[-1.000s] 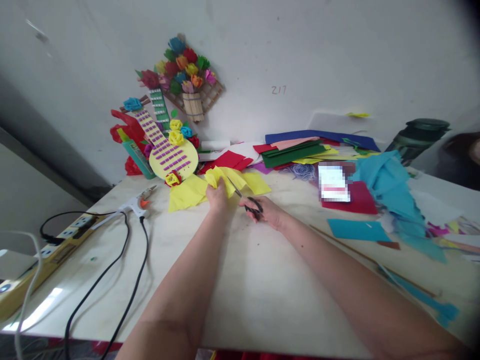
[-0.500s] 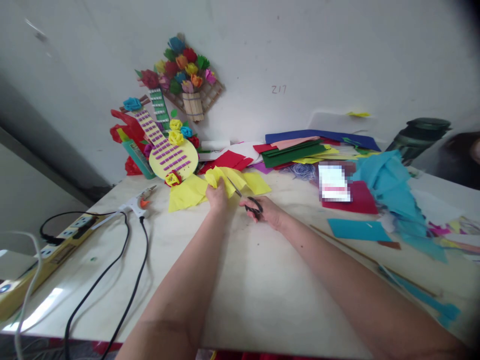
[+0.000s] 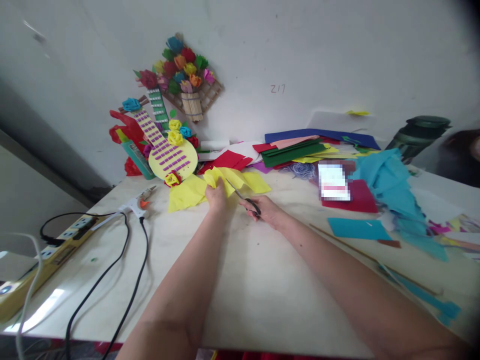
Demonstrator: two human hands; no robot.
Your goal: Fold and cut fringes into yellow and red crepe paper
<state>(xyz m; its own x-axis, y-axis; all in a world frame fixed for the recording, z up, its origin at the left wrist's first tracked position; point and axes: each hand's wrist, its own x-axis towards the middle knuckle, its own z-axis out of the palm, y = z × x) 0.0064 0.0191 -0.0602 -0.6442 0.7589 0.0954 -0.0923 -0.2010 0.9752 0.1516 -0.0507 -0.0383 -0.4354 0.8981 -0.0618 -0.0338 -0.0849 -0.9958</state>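
Note:
My left hand (image 3: pixel 216 194) pinches a folded yellow paper sheet (image 3: pixel 228 179) that lies on the pale table (image 3: pixel 240 280) near its far side. My right hand (image 3: pixel 267 210) grips black-handled scissors (image 3: pixel 244 198), whose blades point up-left into the yellow paper. More yellow paper (image 3: pixel 185 193) spreads flat to the left of my left hand. Both forearms reach forward across the table.
A paper guitar with flowers (image 3: pixel 165 147) and a flower basket craft (image 3: pixel 187 80) lean on the wall. Stacked coloured sheets (image 3: pixel 300 150), teal scraps (image 3: pixel 393 195) and a red sheet (image 3: pixel 360 197) lie right. A glue gun (image 3: pixel 137 202), black cables (image 3: pixel 123 260) and a power strip (image 3: pixel 56 245) sit left.
My right hand has closed tighter on the scissors and shifted slightly toward the yellow paper. My left hand stays on the paper.

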